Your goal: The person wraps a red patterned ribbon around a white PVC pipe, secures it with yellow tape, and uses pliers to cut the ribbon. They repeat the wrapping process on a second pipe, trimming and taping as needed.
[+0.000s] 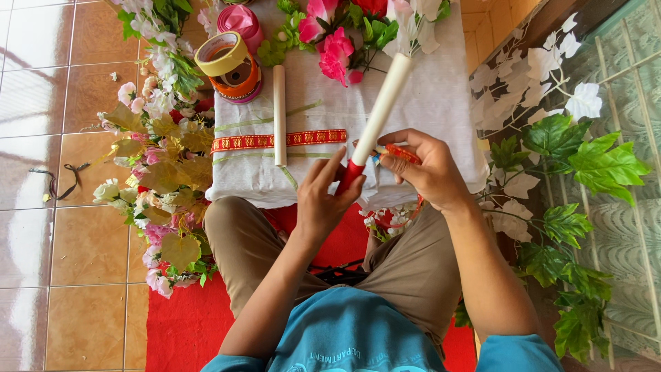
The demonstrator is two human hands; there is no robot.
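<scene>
A smooth white tube (381, 114), round and rigid, is held slanted above a low table draped in white cloth (441, 103); its lower end is wrapped in red ribbon (350, 176), woven and slightly glossy. The left hand (322, 200) is curled about that wrapped end, the fingertips pressed against the tube; the right hand (423, 169) is closed in a pinch on a loose length of the same red ribbon (401, 153), drawn taut just beside the tube.

On the cloth, two more long things are seen: a second white tube (279, 115), lying flat and upright in the frame, and a strip of red-and-gold patterned ribbon (275, 141), laid across it; thin pale green strands are spread beside them. At the far left corner three rolls are counted: a cream tape roll (222, 54), tilted on an orange roll (241, 83), with a pink ribbon spool (239, 21) behind.

Artificial flowers are heaped to the left of the table (162, 165), papery, in cream, pink and yellow-green; bright pink blooms (334, 48) are set at the far edge. Fabric ivy leaves (592, 158), some green and some white, are hung on the right beside patterned glass. A red mat (186, 324) lies under the seated person on glossy tan floor tiles (69, 262); khaki trousers and a teal shirt are worn.
</scene>
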